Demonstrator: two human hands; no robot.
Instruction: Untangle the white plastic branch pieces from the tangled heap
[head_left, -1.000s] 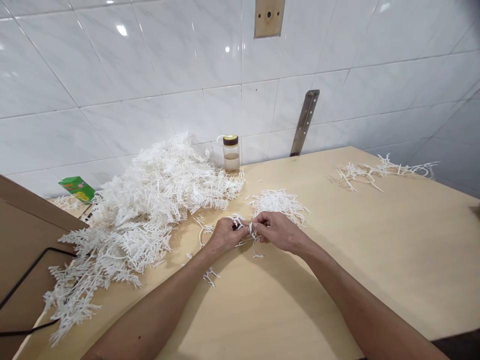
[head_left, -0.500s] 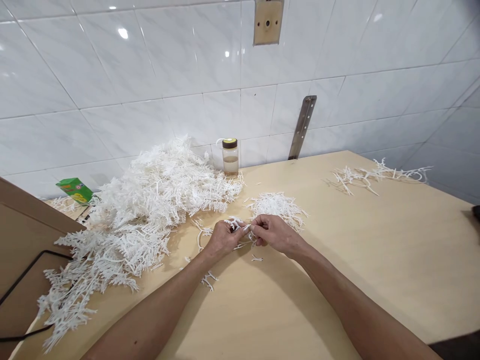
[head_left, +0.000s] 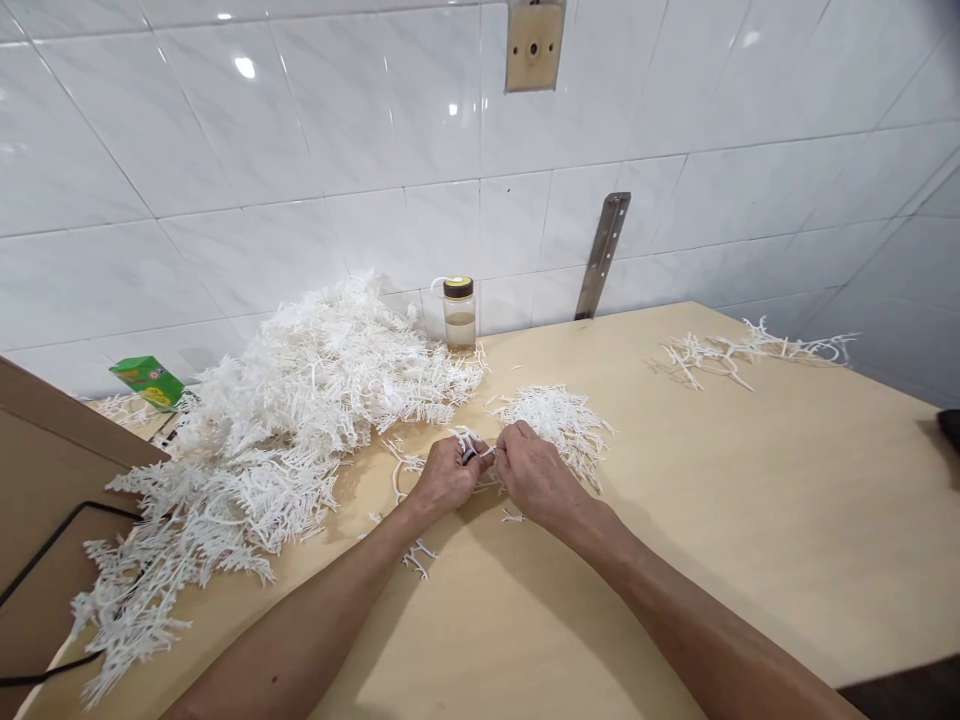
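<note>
My left hand (head_left: 448, 474) is closed around a white branching plastic sprig (head_left: 466, 436), whose forked tips stick out above the fingers. Something dark shows between its thumb and forefinger, too small to name. Close by on the right, my right hand (head_left: 534, 468) pinches a thin white end of the sprig, its fingertips partly hidden behind the back of the hand. Just beyond lies a small heap of short white sprig pieces (head_left: 559, 420). Loose white twigs (head_left: 418, 557) lie on the table beside my left forearm.
A large mound of white plastic branches (head_left: 300, 390) covers the table's left side. Behind it stand a bottle (head_left: 460, 318) and a green box (head_left: 148, 380). Bare white stems (head_left: 720, 352) lie far right on the wooden table (head_left: 750, 520). A cardboard box (head_left: 52, 480) is at left.
My right hand has turned over, its back now facing up and its knuckles higher. The left hand keeps its hold on the sprig with little movement.
</note>
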